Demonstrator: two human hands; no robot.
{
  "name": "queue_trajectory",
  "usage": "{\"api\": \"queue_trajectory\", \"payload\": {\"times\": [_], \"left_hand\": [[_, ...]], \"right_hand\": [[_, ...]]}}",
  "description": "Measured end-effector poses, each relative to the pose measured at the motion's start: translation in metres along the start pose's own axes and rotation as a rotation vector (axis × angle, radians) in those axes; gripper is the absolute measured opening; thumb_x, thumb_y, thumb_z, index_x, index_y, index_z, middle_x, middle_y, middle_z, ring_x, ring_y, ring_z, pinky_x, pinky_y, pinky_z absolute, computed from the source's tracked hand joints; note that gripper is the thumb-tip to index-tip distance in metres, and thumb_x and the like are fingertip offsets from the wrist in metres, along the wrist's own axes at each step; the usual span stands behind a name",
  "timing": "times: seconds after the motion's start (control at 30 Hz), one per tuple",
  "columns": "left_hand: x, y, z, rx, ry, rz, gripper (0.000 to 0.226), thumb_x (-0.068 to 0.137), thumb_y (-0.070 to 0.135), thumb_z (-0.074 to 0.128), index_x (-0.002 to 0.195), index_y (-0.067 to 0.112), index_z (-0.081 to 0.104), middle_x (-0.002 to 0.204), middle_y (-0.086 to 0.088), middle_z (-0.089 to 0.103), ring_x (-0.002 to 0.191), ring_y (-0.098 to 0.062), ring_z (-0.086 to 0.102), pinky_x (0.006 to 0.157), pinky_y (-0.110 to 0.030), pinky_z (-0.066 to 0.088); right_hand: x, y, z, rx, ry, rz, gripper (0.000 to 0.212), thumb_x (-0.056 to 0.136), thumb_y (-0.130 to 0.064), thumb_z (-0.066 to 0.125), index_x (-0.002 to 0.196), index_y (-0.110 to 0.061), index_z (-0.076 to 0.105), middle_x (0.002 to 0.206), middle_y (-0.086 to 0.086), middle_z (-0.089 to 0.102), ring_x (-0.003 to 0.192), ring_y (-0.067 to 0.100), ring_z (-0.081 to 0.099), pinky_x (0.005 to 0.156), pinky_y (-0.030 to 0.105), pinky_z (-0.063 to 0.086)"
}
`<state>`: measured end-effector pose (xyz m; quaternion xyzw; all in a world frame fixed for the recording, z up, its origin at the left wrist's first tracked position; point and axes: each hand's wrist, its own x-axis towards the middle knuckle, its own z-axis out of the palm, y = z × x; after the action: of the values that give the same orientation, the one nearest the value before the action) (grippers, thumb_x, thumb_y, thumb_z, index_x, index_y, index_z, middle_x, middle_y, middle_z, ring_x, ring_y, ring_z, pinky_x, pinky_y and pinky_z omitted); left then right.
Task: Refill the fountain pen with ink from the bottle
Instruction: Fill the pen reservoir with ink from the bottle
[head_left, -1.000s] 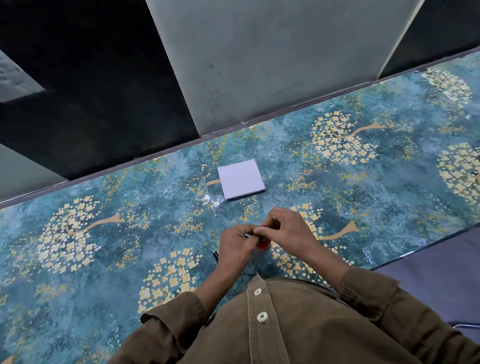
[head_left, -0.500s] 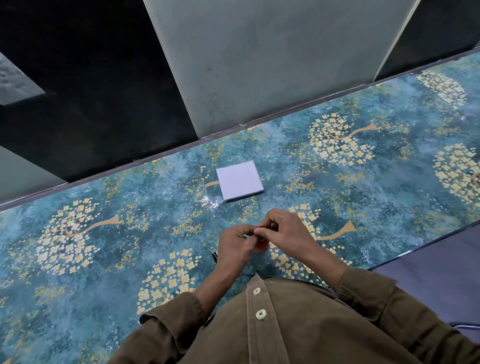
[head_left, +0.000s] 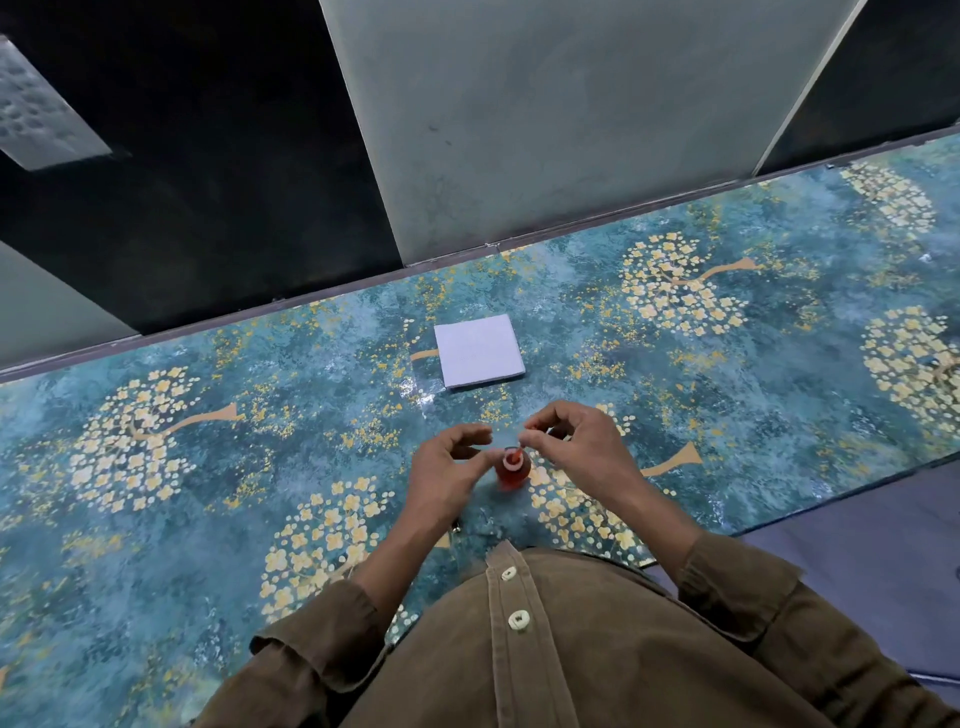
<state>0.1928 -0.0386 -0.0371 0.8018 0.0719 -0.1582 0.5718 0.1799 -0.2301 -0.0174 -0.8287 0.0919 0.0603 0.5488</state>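
Meanwhile, the red ink bottle (head_left: 511, 470) stood open on the table (head_left: 311, 374) between both hands. The right hand (head_left: 576, 447) pinched a thin pen part (head_left: 514, 457) dipped into its mouth; the left hand (head_left: 449, 467) hovered beside, fingers loosely curled, holding nothing.

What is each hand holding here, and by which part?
The right hand pinches the upper end of a thin pen part dipped into the red ink bottle. The left hand seems to hold nothing.

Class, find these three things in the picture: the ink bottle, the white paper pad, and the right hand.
ink bottle (head_left: 511, 470): head view, on its red glass body below the open mouth.
white paper pad (head_left: 479, 351): head view, middle of its top sheet.
right hand (head_left: 582, 447): head view, back of the hand.
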Motion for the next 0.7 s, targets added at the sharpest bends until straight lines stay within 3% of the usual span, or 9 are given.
{"api": "queue_trajectory", "payload": {"times": [0.1, 0.17, 0.27, 0.43, 0.7], "left_hand": [[-0.011, -0.011, -0.010, -0.123, 0.073, -0.068, 0.020, 0.082, 0.013, 0.079, 0.096, 0.026, 0.073, 0.095, 0.003, 0.076, 0.084, -0.012, 0.068, 0.074, -0.033, 0.058], [-0.020, -0.020, -0.016, -0.176, 0.123, -0.109, 0.018, 0.084, 0.010, 0.076, 0.094, 0.026, 0.073, 0.092, -0.001, 0.075, 0.080, -0.014, 0.066, 0.071, -0.034, 0.056], [-0.036, -0.033, -0.022, -0.235, 0.182, -0.159, 0.015, 0.088, 0.008, 0.072, 0.095, 0.021, 0.073, 0.089, -0.008, 0.074, 0.075, -0.018, 0.065, 0.067, -0.032, 0.055], [-0.057, -0.044, -0.025, -0.273, 0.223, -0.201, 0.014, 0.090, 0.002, 0.067, 0.096, 0.014, 0.071, 0.079, -0.011, 0.070, 0.068, -0.018, 0.063, 0.060, -0.023, 0.054], [-0.077, -0.048, -0.029, -0.252, 0.250, -0.204, 0.015, 0.092, 0.007, 0.067, 0.105, 0.009, 0.072, 0.085, -0.013, 0.073, 0.070, -0.014, 0.066, 0.059, -0.023, 0.055]], "right_hand": [[-0.003, 0.004, -0.004, 0.110, -0.010, 0.040, 0.008, 0.080, -0.027, 0.081, 0.082, -0.022, 0.074, 0.076, 0.002, 0.075, 0.068, 0.019, 0.069, 0.066, 0.038, 0.058], [-0.005, 0.007, -0.003, 0.169, -0.011, 0.065, 0.009, 0.082, -0.024, 0.080, 0.085, -0.018, 0.074, 0.078, 0.006, 0.075, 0.068, 0.022, 0.069, 0.064, 0.040, 0.057], [-0.010, 0.009, -0.002, 0.181, -0.004, 0.089, 0.009, 0.083, -0.022, 0.080, 0.086, -0.015, 0.073, 0.080, 0.009, 0.075, 0.071, 0.025, 0.072, 0.061, 0.036, 0.056], [-0.011, 0.013, -0.004, 0.248, 0.019, 0.109, 0.008, 0.086, -0.016, 0.076, 0.089, -0.009, 0.072, 0.074, 0.008, 0.072, 0.064, 0.017, 0.069, 0.055, 0.026, 0.053], [-0.014, 0.023, -0.004, 0.251, 0.019, 0.128, 0.007, 0.085, -0.015, 0.077, 0.087, -0.009, 0.073, 0.072, 0.009, 0.070, 0.061, 0.014, 0.065, 0.055, 0.031, 0.053]]}}
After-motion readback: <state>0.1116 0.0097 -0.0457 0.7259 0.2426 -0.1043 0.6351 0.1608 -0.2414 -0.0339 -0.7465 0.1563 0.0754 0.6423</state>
